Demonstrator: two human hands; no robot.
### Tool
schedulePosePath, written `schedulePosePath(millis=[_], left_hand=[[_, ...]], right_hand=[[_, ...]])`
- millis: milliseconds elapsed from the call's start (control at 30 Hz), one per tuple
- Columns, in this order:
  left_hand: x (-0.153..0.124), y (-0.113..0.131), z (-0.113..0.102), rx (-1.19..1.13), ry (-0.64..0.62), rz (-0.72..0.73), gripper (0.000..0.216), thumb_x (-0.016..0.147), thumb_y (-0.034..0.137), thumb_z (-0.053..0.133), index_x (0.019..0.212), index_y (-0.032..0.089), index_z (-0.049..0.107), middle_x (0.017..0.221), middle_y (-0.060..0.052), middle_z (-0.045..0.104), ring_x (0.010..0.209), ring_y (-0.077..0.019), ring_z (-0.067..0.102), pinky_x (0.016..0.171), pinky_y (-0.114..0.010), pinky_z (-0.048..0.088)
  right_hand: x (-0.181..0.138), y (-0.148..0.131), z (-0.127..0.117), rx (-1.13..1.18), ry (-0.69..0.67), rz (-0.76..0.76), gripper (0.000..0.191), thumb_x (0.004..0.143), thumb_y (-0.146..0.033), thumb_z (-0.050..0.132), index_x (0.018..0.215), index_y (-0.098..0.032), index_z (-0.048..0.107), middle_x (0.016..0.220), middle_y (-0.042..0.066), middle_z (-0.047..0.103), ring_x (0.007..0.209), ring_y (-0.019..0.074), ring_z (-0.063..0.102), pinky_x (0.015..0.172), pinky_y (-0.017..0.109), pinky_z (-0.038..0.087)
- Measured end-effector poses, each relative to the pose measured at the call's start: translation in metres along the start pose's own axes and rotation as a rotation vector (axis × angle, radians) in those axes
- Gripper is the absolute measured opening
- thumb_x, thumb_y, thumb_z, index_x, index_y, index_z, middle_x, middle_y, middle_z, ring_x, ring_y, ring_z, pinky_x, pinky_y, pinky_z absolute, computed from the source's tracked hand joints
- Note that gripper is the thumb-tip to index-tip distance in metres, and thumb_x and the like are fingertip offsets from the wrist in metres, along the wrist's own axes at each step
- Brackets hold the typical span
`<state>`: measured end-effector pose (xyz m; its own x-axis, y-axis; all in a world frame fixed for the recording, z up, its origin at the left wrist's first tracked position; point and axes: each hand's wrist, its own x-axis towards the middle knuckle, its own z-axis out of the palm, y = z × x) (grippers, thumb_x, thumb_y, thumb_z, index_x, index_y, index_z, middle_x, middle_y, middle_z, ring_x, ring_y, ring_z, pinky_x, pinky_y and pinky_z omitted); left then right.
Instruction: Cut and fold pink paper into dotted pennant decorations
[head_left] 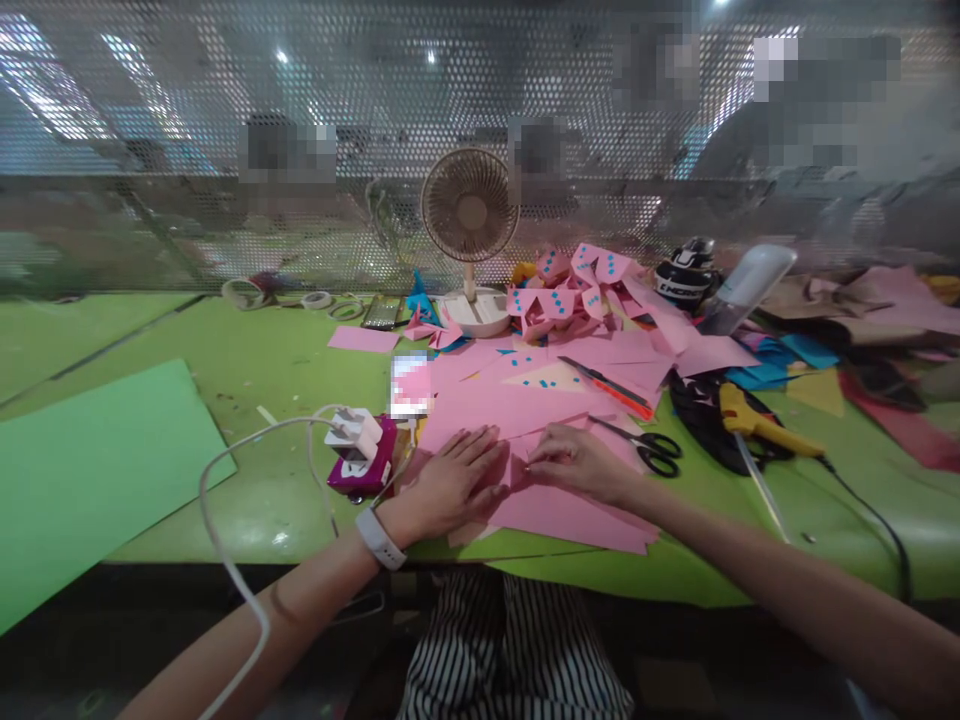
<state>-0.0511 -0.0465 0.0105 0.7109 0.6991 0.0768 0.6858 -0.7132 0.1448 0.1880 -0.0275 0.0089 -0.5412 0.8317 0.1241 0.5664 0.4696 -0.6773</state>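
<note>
My left hand (454, 480), with a pale watch strap on the wrist, lies flat with its fingers stretched over the pink paper (577, 515). Just to its right, my right hand (574, 462) is closed in a pinch at a raised fold of the same pink paper. Exactly what sits between those fingertips is partly hidden. Black-handled scissors (656, 450) lie right of my right hand, and a red and black utility knife (611, 388) rests on the sheets beyond it.
A small fan (471, 210) stands at the back beside folded pink paper pieces (551, 300). On the left are a purple power strip (364, 470) with a white plug and cable, and a large green sheet (112, 480). A yellow glue gun (765, 425) with a cord lies on the right.
</note>
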Motion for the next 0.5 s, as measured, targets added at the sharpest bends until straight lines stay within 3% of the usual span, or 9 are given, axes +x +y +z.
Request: schedulePosePath(millis=[133, 233, 300, 400, 500], left_hand=[[0.001, -0.001, 0.002, -0.019, 0.021, -0.002, 0.06, 0.093, 0.051, 0.03, 0.143, 0.018, 0.024, 0.148, -0.008, 0.027, 0.138, -0.0192, 0.02, 0.112, -0.037, 0.018], [0.001, 0.0, 0.0, -0.027, 0.008, -0.012, 0.06, 0.094, 0.05, 0.029, 0.144, 0.018, 0.022, 0.148, -0.008, 0.027, 0.137, -0.0192, 0.021, 0.112, -0.037, 0.018], [0.001, 0.0, 0.0, -0.029, 0.002, -0.021, 0.059, 0.094, 0.05, 0.028, 0.143, 0.018, 0.025, 0.148, -0.009, 0.027, 0.137, -0.0196, 0.021, 0.112, -0.037, 0.018], [0.001, 0.0, -0.001, -0.037, 0.005, -0.022, 0.059, 0.094, 0.05, 0.029, 0.142, 0.017, 0.026, 0.148, -0.009, 0.027, 0.137, -0.02, 0.02, 0.112, -0.038, 0.017], [0.001, 0.0, 0.0, -0.046, -0.009, -0.029, 0.06, 0.094, 0.051, 0.029, 0.143, 0.018, 0.024, 0.149, -0.008, 0.025, 0.137, -0.0203, 0.02, 0.113, -0.038, 0.016]], right_hand=[[0.007, -0.001, 0.008, -0.114, 0.073, 0.032, 0.022, 0.083, -0.035, 0.056, 0.069, -0.02, 0.063, 0.075, 0.0, 0.056, 0.072, 0.014, 0.055, 0.067, 0.027, 0.041], [0.01, -0.002, 0.008, -0.094, 0.058, 0.047, 0.015, 0.081, -0.025, 0.055, 0.068, -0.019, 0.06, 0.075, 0.001, 0.056, 0.069, 0.0132, 0.054, 0.066, 0.026, 0.042], [0.009, -0.002, 0.0, -0.049, 0.008, -0.001, 0.008, 0.078, -0.018, 0.055, 0.077, -0.019, 0.063, 0.081, 0.001, 0.058, 0.075, 0.0132, 0.056, 0.072, 0.026, 0.044], [0.002, 0.001, -0.019, -0.079, -0.096, -0.095, 0.027, 0.075, -0.016, 0.058, 0.1, -0.022, 0.063, 0.102, 0.004, 0.059, 0.097, 0.0162, 0.055, 0.09, 0.03, 0.041], [-0.006, 0.003, -0.028, -0.216, -0.151, -0.068, 0.047, 0.074, -0.031, 0.063, 0.12, -0.023, 0.055, 0.128, 0.009, 0.048, 0.12, 0.0241, 0.042, 0.102, 0.042, 0.032]])
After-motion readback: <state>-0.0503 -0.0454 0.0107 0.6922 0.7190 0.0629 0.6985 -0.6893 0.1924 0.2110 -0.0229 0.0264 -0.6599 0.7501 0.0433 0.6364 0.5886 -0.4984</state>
